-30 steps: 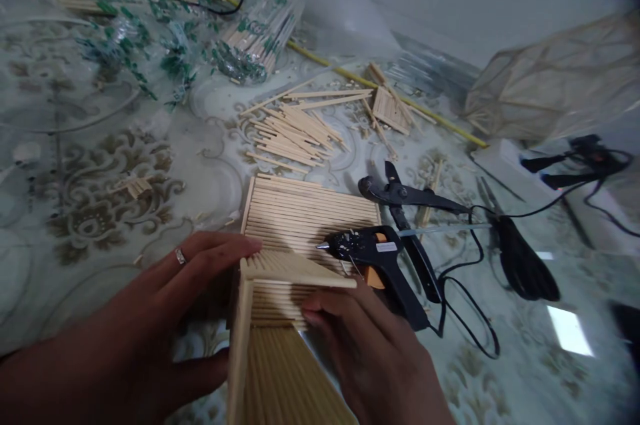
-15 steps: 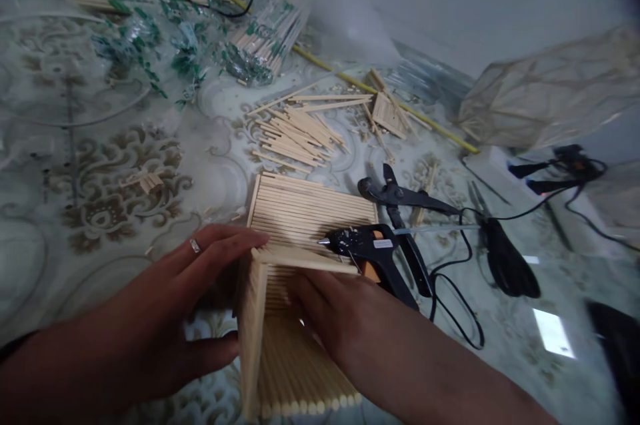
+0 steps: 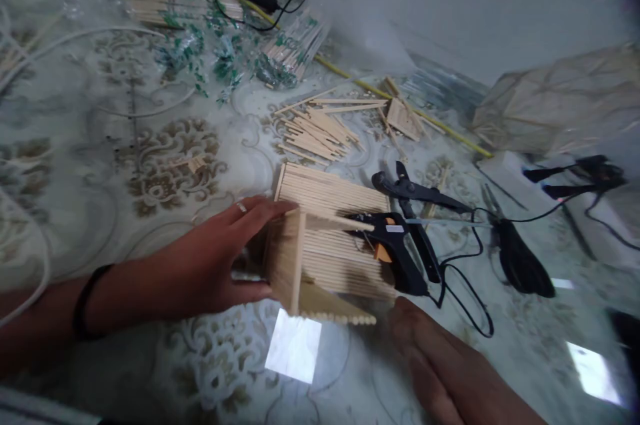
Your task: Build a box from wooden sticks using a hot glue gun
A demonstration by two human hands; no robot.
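A small structure of glued wooden sticks [image 3: 284, 265], with walls set at angles, stands on the patterned surface. My left hand [image 3: 225, 255] grips its left wall, fingers over the top edge and thumb lower on the side. Behind and under it lies a flat stick panel [image 3: 335, 188]. My right hand [image 3: 440, 358] is by the panel's near right corner, fingers extended and holding nothing visible; whether it touches the corner is unclear. A black glue gun [image 3: 395, 238] with an orange trigger rests at the panel's right side, its nozzle partly hidden behind a wall.
Black-handled cutters [image 3: 425, 195] lie behind the glue gun, and pliers [image 3: 523, 258] lie farther right. Loose sticks [image 3: 320, 131] are piled beyond the panel. Plastic-wrapped stick bundles [image 3: 293, 48], a yellow cable [image 3: 360, 83] and a white power strip [image 3: 510, 178] lie farther back.
My right hand has come out of the stick structure and moved down to the right. The structure has tilted in my left hand's grip. The view has shifted left.
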